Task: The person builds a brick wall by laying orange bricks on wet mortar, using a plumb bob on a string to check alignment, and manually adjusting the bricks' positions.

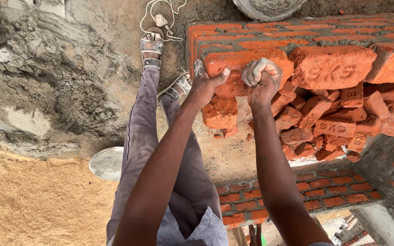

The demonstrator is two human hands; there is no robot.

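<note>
Gripping one red brick (240, 68) atop a brick wall (324, 34): left hand (204, 86) grasping its end, right hand (261, 82) clenched over its face.

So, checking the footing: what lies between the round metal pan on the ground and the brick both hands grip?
Head view: the person's legs in grey trousers cross between pan and brick.
</note>
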